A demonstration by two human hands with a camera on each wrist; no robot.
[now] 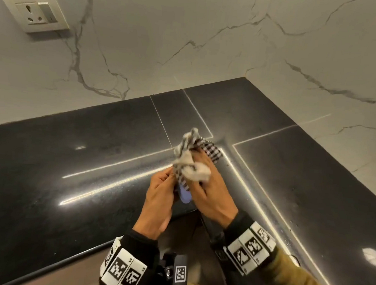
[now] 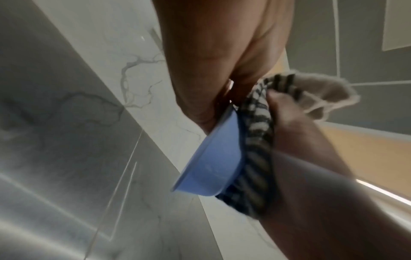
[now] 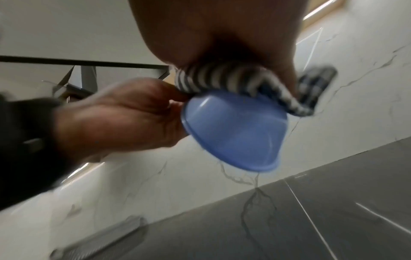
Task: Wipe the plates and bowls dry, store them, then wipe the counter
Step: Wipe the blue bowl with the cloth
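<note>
Drying a bowl above the black counter (image 1: 52,168), mid-task we are judging.
We are gripping the blue bowl (image 1: 184,194) with left hand (image 1: 159,197); right hand (image 1: 213,193) is clutching checked cloth (image 1: 192,162) against it; storing probably comes next.

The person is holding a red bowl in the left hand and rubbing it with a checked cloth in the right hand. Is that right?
Not quite: the bowl is blue, not red, as the right wrist view shows. The rest holds: the left hand holds it, and the right hand rubs it with the checked cloth.
</note>
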